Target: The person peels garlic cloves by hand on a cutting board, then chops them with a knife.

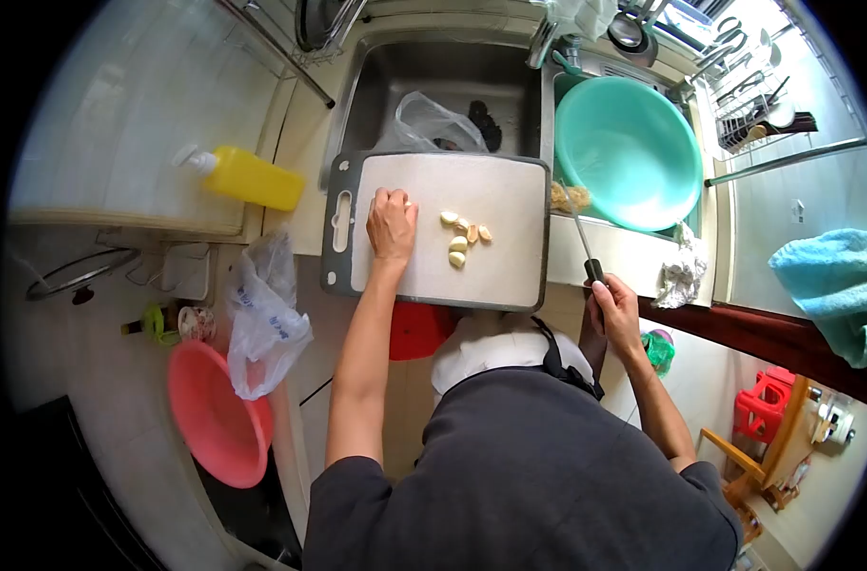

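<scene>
My left hand [393, 226] rests on the left part of the white cutting board [405, 276], its fingers curled down. A small pale bit shows at its fingertips, too hidden to name. To the right of that hand, several garlic cloves [458, 245] lie in a loose group on the board. My right hand [616, 309] is wrapped round the black handle of a knife [581, 233], off the board's right side. The thin blade points up and away, apart from the cloves.
Behind the board is a metal sink [376, 90] with a clear plastic bag [433, 122] in it. A green basin [629, 152] stands at the right. A yellow pump bottle [253, 178] lies left, above a pink basin [219, 414]. A crumpled cloth [682, 269] sits near the right counter edge.
</scene>
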Demonstrator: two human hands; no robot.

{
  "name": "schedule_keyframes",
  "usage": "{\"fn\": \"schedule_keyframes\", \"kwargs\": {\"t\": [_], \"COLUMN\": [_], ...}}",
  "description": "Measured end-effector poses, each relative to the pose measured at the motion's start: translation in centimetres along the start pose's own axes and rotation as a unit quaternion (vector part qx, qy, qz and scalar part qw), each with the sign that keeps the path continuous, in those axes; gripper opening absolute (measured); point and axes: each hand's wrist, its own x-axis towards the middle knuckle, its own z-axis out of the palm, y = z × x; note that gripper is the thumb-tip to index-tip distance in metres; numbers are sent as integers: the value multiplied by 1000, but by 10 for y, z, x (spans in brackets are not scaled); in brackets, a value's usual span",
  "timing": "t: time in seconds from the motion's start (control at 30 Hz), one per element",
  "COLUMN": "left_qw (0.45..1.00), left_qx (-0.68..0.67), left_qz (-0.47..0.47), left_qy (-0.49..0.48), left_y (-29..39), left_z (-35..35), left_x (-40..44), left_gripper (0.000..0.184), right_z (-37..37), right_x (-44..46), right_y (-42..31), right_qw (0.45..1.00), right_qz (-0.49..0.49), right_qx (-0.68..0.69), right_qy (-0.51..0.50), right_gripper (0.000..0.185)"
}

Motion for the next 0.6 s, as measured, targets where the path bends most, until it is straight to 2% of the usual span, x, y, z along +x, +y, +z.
{"fn": "schedule_keyframes", "kwargs": {"t": [0.03,0.1,0.2,0.27,0.3,0.33,0.47,0.53,0.6], "left_qw": [999,999,998,977,972,966,971,979,980], "left_qx": [-3,0,-15,-195,-210,-226,-156,-113,-78], "left_qz": [5,30,-8,77,95,113,167,163,180], "left_qy": [-48,-28,-55,-38,-50,-60,-73,37,24], "left_y": [-3,2,26,61,81,99,106,102,85], "left_z": [5,9,9,22,30,37,58,36,33], "left_x": [5,12,17,11,4,-1,-24,-38,-51], "left_gripper": [29,24,23,19,19,19,20,21,21], "right_z": [-1,-3,-9,-15,-14,-11,-7,-5,4], "right_x": [0,-4,-6,-5,-7,-7,-3,2,9], "right_y": [0,0,9,22,19,12,13,22,19], "right_qw": [1000,1000,998,966,966,949,882,840,824], "right_qz": [-4,-8,-17,-119,-117,-142,-232,-272,-288], "right_qx": [-5,-4,-40,-208,-208,-265,-405,-468,-486], "right_qy": [6,26,41,94,95,96,73,43,41], "right_gripper": [23,22,24,25,25,25,24,26,27]}}
